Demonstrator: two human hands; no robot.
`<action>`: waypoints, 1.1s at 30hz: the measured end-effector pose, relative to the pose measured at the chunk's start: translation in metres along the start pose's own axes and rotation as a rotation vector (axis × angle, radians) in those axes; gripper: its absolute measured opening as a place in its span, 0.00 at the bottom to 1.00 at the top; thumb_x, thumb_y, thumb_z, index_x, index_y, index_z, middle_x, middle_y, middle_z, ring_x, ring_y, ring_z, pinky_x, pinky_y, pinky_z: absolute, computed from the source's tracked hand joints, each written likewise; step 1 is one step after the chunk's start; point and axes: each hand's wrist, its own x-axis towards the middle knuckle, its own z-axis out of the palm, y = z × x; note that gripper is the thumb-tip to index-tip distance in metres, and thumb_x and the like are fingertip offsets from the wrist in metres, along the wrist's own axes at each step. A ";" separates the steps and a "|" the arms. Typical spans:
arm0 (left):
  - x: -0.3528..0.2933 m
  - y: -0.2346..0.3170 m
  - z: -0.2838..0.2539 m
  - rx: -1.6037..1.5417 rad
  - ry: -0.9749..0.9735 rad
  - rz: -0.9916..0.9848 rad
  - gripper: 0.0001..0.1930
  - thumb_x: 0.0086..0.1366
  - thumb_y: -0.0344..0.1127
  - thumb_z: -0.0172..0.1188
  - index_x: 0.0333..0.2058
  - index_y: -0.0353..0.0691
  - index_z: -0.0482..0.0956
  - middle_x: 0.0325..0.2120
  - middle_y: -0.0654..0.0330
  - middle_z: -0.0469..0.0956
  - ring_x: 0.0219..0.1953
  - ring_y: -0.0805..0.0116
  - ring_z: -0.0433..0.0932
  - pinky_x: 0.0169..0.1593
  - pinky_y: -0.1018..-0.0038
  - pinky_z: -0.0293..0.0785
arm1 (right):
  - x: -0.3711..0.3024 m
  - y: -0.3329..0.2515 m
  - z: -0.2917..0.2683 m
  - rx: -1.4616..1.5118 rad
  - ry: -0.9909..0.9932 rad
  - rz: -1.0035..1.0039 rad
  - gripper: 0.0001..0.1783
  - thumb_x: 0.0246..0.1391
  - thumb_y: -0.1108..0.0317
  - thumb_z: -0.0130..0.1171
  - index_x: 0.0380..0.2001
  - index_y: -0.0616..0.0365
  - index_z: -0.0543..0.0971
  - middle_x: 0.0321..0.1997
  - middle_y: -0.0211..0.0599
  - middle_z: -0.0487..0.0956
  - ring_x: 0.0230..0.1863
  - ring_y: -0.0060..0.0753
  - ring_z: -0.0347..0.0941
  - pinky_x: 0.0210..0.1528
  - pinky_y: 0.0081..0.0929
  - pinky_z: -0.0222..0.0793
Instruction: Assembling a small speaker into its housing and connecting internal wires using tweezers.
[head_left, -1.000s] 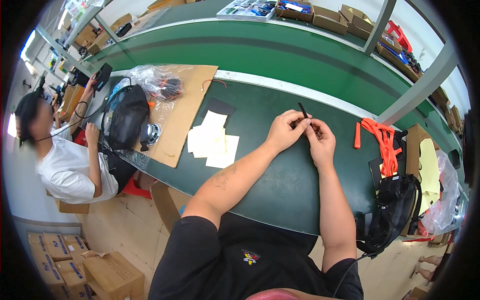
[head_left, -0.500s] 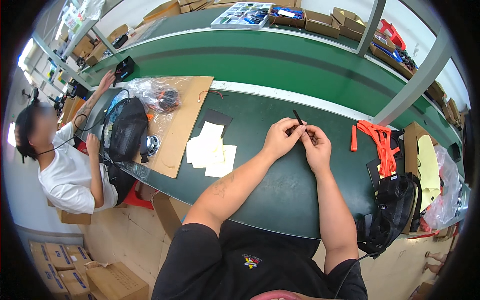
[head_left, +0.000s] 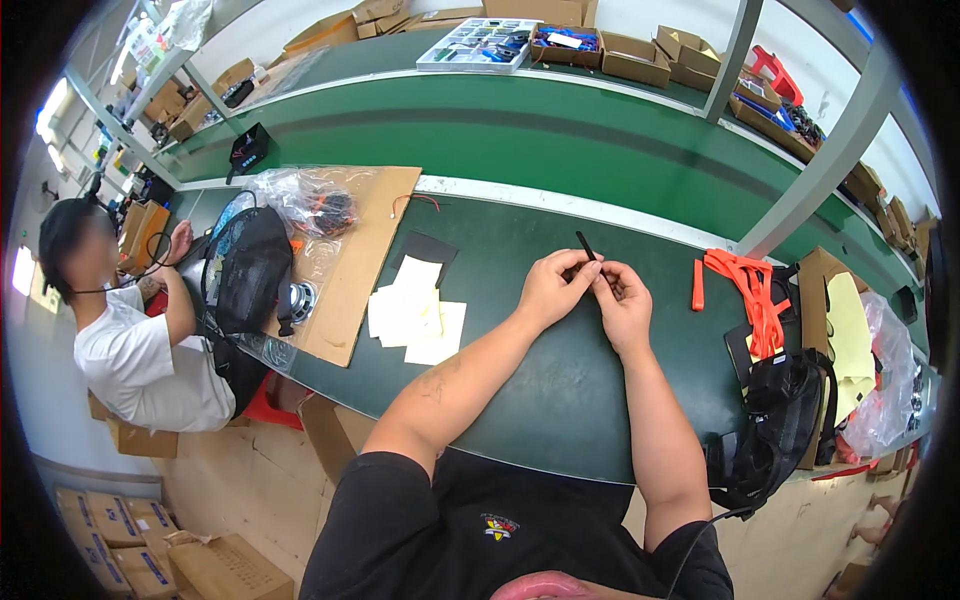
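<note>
A thin black strip [head_left: 585, 245] sticks up from between my fingers over the middle of the green table [head_left: 530, 400]. My left hand [head_left: 550, 288] is closed on its lower part. The fingertips of my right hand [head_left: 624, 305] pinch the strip's lower end, close against the left ones, which partly hide it. Left of my hands lie several pale yellow sheets [head_left: 420, 318] and a dark grey sheet [head_left: 430, 250]. On the right are a short orange strip [head_left: 698, 286] and a heap of orange straps [head_left: 755, 290].
A black bag [head_left: 765, 430] rests at the right edge beside a cardboard box [head_left: 815, 300]. Flat cardboard [head_left: 370, 240] lies left, with a black mesh bag [head_left: 255, 270] and a speaker [head_left: 301, 300]. A co-worker [head_left: 150, 350] sits there. Parts bins line the shelf behind.
The co-worker's hand has drawn back from the black box on the far left. My hands keep hold of the black strip, with slightly shifted fingers. The whole view has shifted a little.
</note>
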 end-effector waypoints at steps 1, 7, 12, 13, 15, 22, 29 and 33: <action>-0.003 -0.001 -0.001 -0.006 -0.016 -0.031 0.11 0.66 0.35 0.62 0.42 0.35 0.83 0.35 0.60 0.82 0.35 0.76 0.78 0.39 0.78 0.74 | -0.002 0.000 0.001 0.017 -0.003 -0.007 0.10 0.61 0.72 0.60 0.44 0.65 0.77 0.39 0.30 0.80 0.39 0.17 0.75 0.45 0.16 0.72; -0.004 0.001 0.000 -0.007 -0.008 -0.051 0.11 0.66 0.36 0.61 0.42 0.35 0.83 0.35 0.60 0.83 0.36 0.75 0.80 0.41 0.77 0.75 | -0.001 -0.002 0.005 0.038 0.050 -0.028 0.08 0.58 0.73 0.62 0.40 0.63 0.79 0.33 0.25 0.80 0.32 0.12 0.72 0.36 0.13 0.69; -0.003 0.000 0.001 -0.009 0.012 -0.012 0.11 0.66 0.36 0.61 0.42 0.35 0.84 0.34 0.59 0.84 0.37 0.74 0.80 0.41 0.76 0.75 | 0.000 -0.002 0.004 0.057 0.039 -0.035 0.08 0.58 0.73 0.62 0.40 0.63 0.79 0.33 0.26 0.80 0.33 0.12 0.72 0.36 0.13 0.69; -0.004 0.000 0.001 -0.024 0.012 -0.022 0.11 0.66 0.36 0.61 0.42 0.35 0.84 0.34 0.59 0.84 0.37 0.74 0.80 0.42 0.76 0.75 | -0.003 -0.002 0.005 0.058 0.041 -0.024 0.08 0.58 0.73 0.62 0.40 0.63 0.79 0.33 0.27 0.80 0.33 0.13 0.73 0.37 0.13 0.69; -0.001 -0.002 0.000 -0.008 0.033 0.011 0.11 0.66 0.36 0.61 0.41 0.36 0.84 0.34 0.59 0.83 0.34 0.74 0.80 0.38 0.77 0.75 | -0.003 -0.002 0.006 0.060 0.041 -0.014 0.08 0.58 0.74 0.62 0.40 0.63 0.79 0.34 0.27 0.80 0.33 0.13 0.73 0.37 0.14 0.69; 0.000 0.001 0.002 -0.040 0.045 0.026 0.10 0.65 0.36 0.62 0.40 0.37 0.84 0.33 0.59 0.82 0.31 0.74 0.80 0.34 0.78 0.74 | -0.001 -0.005 0.006 0.048 0.060 -0.033 0.08 0.58 0.74 0.62 0.41 0.64 0.77 0.33 0.28 0.80 0.32 0.13 0.72 0.36 0.14 0.69; -0.002 0.000 0.003 -0.006 0.056 0.051 0.10 0.65 0.36 0.61 0.41 0.37 0.84 0.31 0.59 0.82 0.29 0.73 0.79 0.34 0.77 0.74 | -0.001 -0.006 0.005 0.036 0.049 -0.032 0.07 0.59 0.74 0.61 0.40 0.63 0.77 0.33 0.28 0.80 0.33 0.13 0.72 0.36 0.14 0.69; 0.000 0.001 0.001 -0.002 0.050 0.043 0.10 0.65 0.36 0.62 0.41 0.37 0.84 0.32 0.59 0.82 0.29 0.73 0.79 0.34 0.77 0.74 | -0.003 -0.003 0.002 0.056 -0.001 0.009 0.09 0.61 0.75 0.58 0.44 0.64 0.75 0.39 0.31 0.79 0.39 0.17 0.75 0.43 0.16 0.72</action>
